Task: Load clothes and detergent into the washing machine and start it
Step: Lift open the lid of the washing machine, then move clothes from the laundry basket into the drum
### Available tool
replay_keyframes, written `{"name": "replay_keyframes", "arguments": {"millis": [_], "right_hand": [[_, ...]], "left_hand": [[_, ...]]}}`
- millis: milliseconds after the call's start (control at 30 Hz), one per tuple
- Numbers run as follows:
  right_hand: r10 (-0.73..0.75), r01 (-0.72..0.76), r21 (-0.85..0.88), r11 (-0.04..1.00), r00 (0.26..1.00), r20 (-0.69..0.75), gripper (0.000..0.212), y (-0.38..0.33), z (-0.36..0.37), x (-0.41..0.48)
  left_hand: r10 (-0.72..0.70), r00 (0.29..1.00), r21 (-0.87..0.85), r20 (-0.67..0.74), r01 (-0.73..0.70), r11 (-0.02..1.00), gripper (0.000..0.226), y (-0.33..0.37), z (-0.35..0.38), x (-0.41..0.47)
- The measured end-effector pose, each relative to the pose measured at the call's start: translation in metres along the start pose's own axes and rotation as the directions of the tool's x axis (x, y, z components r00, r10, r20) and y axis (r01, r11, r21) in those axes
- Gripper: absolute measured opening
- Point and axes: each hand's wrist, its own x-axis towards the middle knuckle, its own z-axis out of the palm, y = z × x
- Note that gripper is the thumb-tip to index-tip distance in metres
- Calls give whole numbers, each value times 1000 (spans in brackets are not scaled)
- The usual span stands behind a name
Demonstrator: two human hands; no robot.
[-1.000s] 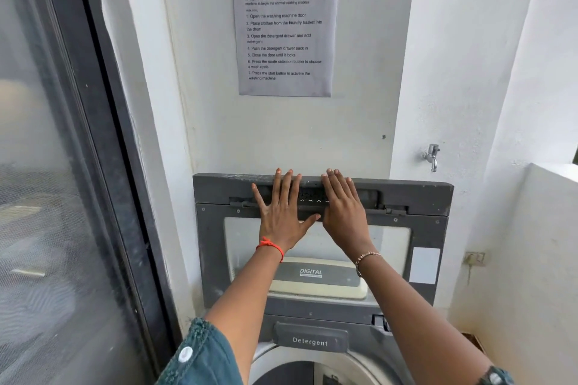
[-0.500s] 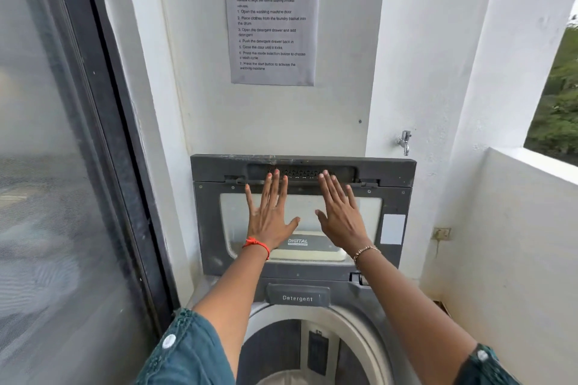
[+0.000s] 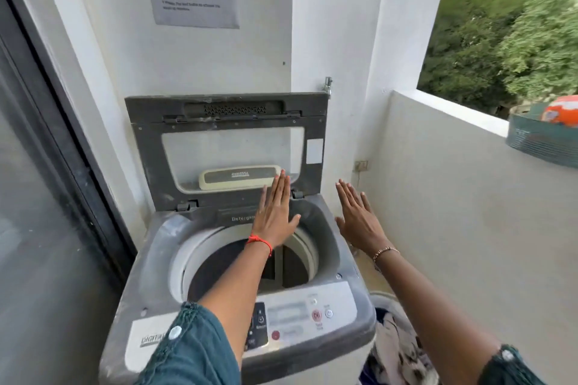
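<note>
At twelve o'clock the lid (image 3: 147,150) stood raised; left hand (image 3: 275,212) and right hand (image 3: 359,222) hovered open-fingered, empty; clothes (image 3: 397,347) waited unloaded.

floor (image 3: 362,275) | washing machine (image 3: 150,275) stands on it, lid up | laundry basket (image 3: 380,295) just right of the machine, touching or nearly | clothes (image 3: 397,350) heaped in basket

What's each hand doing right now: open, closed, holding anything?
Left hand: open, fingers straight, holding nothing.
Right hand: open, fingers straight, holding nothing.
</note>
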Motion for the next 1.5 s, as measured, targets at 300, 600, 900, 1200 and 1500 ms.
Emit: {"name": "replay_keyframes", "arguments": {"millis": [300,600,900,1200,1500], "right_hand": [[233,-235,20,972,968,92,73,89,1,-104],[216,-238,80,968,952,218,75,209,37,-149],[181,-239,119,964,912,369,87,299,140,-184],[194,-248,54,967,860,473,97,355,309,-195],[210,-306,118,945,840,501,128,363,452,-215]], "left_hand": [[167,984,-108,65,-159,981,86,126,34,-10],[200,955,-128,218,-175,976,87,245,130,9],[231,849,-88,475,-215,973,96,285,270,-13],[210,763,6,612,-270,963,103,274,446,-12],[212,689,78,693,-364,928,129,237,585,-31]]}}
